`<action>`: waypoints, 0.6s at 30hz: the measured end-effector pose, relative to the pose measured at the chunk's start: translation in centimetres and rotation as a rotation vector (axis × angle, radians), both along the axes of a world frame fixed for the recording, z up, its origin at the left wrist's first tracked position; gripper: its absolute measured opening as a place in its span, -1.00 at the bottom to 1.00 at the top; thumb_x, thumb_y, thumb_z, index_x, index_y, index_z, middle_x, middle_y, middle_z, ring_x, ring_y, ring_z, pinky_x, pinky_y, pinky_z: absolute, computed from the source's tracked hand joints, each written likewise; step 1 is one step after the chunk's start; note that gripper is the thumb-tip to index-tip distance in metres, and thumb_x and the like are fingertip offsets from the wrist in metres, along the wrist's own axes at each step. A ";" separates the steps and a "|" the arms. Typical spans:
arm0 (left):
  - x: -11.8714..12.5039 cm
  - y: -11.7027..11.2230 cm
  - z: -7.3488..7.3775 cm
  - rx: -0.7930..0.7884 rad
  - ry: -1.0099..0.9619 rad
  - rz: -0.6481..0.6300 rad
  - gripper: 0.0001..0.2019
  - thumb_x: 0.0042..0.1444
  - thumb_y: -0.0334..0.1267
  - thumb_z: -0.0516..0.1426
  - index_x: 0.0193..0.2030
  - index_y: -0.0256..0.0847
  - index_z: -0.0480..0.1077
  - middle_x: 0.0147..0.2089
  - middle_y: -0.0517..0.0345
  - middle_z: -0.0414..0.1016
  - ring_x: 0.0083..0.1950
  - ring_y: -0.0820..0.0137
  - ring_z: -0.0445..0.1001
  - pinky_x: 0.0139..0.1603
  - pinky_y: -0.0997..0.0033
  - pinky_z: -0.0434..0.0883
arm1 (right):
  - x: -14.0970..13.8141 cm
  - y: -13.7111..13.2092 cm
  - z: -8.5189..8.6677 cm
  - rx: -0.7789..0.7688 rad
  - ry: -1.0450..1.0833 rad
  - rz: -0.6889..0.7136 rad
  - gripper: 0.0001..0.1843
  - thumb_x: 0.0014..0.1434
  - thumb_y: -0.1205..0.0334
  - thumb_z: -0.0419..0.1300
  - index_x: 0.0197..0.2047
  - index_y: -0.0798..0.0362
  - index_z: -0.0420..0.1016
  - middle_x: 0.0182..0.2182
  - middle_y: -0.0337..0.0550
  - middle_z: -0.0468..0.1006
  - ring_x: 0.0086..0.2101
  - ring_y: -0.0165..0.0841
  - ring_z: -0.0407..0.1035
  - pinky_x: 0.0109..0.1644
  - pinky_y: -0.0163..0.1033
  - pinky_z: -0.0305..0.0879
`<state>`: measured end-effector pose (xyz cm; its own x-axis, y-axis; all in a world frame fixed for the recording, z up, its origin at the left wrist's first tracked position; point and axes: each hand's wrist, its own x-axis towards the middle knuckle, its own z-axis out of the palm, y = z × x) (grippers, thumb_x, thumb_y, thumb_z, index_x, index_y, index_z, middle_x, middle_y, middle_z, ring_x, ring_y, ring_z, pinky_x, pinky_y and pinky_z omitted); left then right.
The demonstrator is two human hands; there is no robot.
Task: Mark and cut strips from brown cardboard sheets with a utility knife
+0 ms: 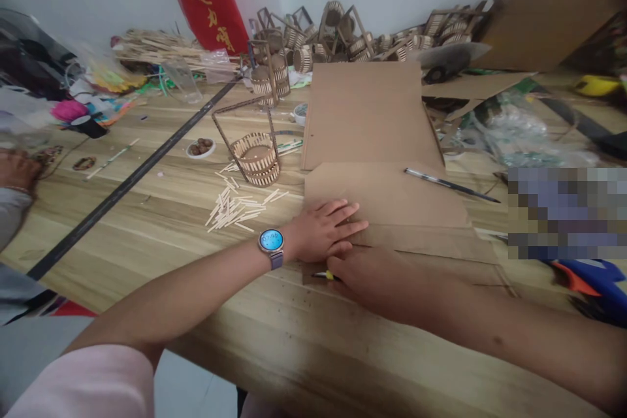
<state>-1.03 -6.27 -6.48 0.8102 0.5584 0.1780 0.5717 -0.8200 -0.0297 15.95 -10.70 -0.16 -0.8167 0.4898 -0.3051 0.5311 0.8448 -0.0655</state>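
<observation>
My left hand (327, 230) lies flat with fingers stretched out on the near end of a brown cardboard sheet (386, 199), pressing it to the wooden table (161, 209). A watch with a blue face (271, 241) is on that wrist. My right hand (377, 277) is closed round a small tool with a yellow and black tip (326, 275), held at the cardboard's near left edge just below the left hand. A second cardboard piece (367, 111) lies behind the first.
Loose wooden sticks (240, 206) and a stick-built basket (255, 157) lie left of the cardboard. A dark pen (450, 185) rests on its right. A long black ruler (132, 176), a small dish (200, 147), many stick models (343, 39) and another person's hand (17, 170) are around.
</observation>
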 end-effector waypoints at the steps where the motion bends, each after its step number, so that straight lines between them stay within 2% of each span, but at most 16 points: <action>1: 0.0 0.0 0.0 0.004 0.003 0.000 -0.49 0.38 -0.03 -0.02 0.40 -0.13 0.19 0.45 -0.09 0.12 0.41 0.12 0.12 0.40 0.10 0.09 | -0.5 -0.1 -0.2 0.027 -0.009 0.024 -0.73 0.36 0.22 0.06 -0.07 0.18 0.53 -0.25 0.07 0.65 -0.33 -0.18 0.57 -0.40 -0.23 0.35; 6: 0.0 -0.1 0.4 -0.001 0.017 0.001 -0.50 0.39 -0.05 -0.02 0.40 -0.14 0.19 0.45 -0.08 0.13 0.43 0.13 0.09 0.41 0.10 0.08 | -1.1 -0.2 -0.4 0.077 -0.036 0.076 -0.81 0.29 0.30 0.13 -0.13 0.15 0.55 -0.30 0.06 0.64 -0.36 -0.15 0.56 -0.38 -0.21 0.41; 14: 0.0 0.0 0.2 0.001 0.007 -0.009 -0.49 0.39 -0.03 -0.02 0.39 -0.16 0.21 0.45 -0.11 0.12 0.44 0.10 0.09 0.42 0.08 0.06 | -1.8 -0.5 1.3 0.082 -0.083 0.070 -0.85 0.19 0.45 0.17 -0.23 0.13 0.57 -0.37 0.01 0.65 -0.40 -0.22 0.55 -0.34 -0.23 0.44; 18: 0.1 0.0 0.1 0.009 0.007 -0.004 -0.50 0.39 -0.03 -0.02 0.39 -0.14 0.21 0.46 -0.12 0.10 0.46 0.10 0.07 0.43 0.07 0.05 | -2.1 -0.5 0.7 0.073 -0.045 0.074 -0.79 0.06 0.54 0.20 -0.28 0.11 0.58 -0.44 -0.03 0.64 -0.45 -0.21 0.53 -0.36 -0.22 0.43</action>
